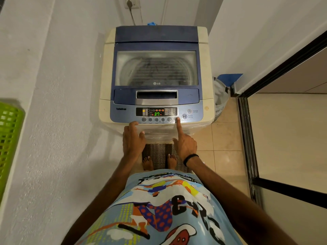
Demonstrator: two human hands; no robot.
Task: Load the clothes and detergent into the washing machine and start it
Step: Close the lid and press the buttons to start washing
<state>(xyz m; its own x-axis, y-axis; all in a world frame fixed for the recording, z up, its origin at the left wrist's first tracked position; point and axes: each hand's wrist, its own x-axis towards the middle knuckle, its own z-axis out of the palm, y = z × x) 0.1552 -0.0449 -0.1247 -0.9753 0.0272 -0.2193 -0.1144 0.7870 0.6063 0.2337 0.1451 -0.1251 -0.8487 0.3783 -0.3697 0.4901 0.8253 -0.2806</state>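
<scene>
A cream and blue top-loading washing machine (206,71) stands in front of me with its glass lid (156,68) down. Dark clothes show dimly in the drum through the glass. The control panel (156,113) is lit and its green display reads 37. My right hand (184,144) points with the index finger extended, its tip on the rightmost small round button, just left of the start/pause button (184,116). My left hand (132,138) rests with fingertips on the machine's front edge, holding nothing. No detergent container is in view.
A white wall runs along the left with a green plastic basket (8,138) at the far left. A white bag (221,98) sits on the tiled floor right of the machine. A black-framed doorway (247,138) lies to the right. My bare feet stand on a striped mat (159,154).
</scene>
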